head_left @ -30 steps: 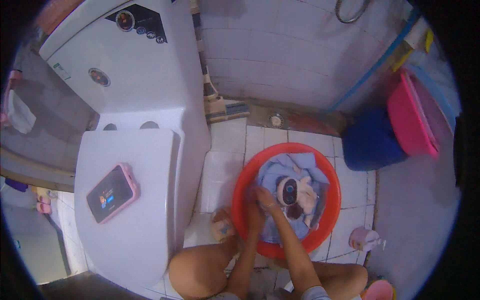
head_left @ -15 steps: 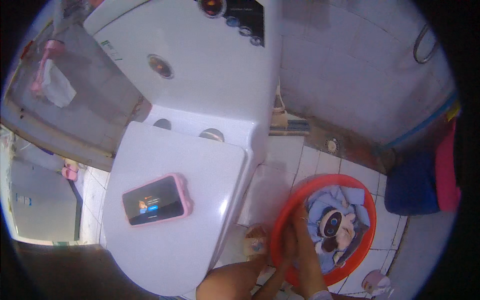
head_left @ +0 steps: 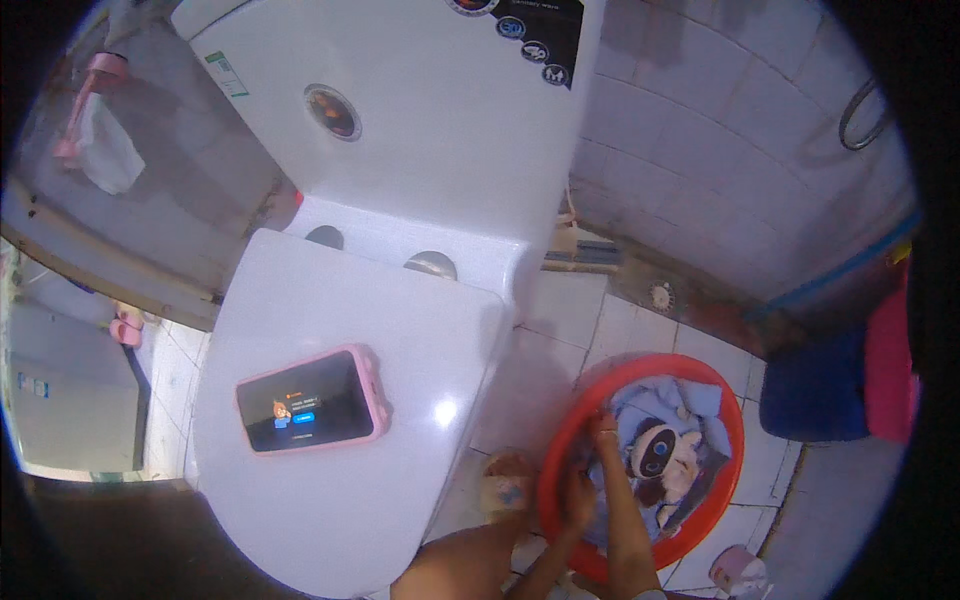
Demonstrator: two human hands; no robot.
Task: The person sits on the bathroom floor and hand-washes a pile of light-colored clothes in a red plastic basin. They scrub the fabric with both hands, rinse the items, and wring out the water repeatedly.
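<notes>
A round red basin (head_left: 737,440) stands on the tiled floor at the lower right, with light blue cloth (head_left: 702,398) bunched inside. On the cloth shows a white and pink cartoon figure (head_left: 680,470) with a dark face band and blue eyes. Both my arms reach down into the basin's left side. My right hand (head_left: 604,428) is at the cloth's left edge, close to the basin's inner wall. Lower down, my left hand (head_left: 579,492) is beside my right forearm, in shadow. The fingers of both hands are too dim and blurred to read.
A white toilet with its lid (head_left: 330,520) down stands left of the basin; a pink-cased phone (head_left: 308,402) lies on it. My slippered foot (head_left: 505,485) is between them. Blue (head_left: 815,385) and pink (head_left: 888,365) basins lean at the right, above a small pink-and-white container (head_left: 738,572).
The view has shifted slightly. My right hand stays near the cloth's left edge, and my forearms have spread a little farther apart. The cloth has barely changed.
</notes>
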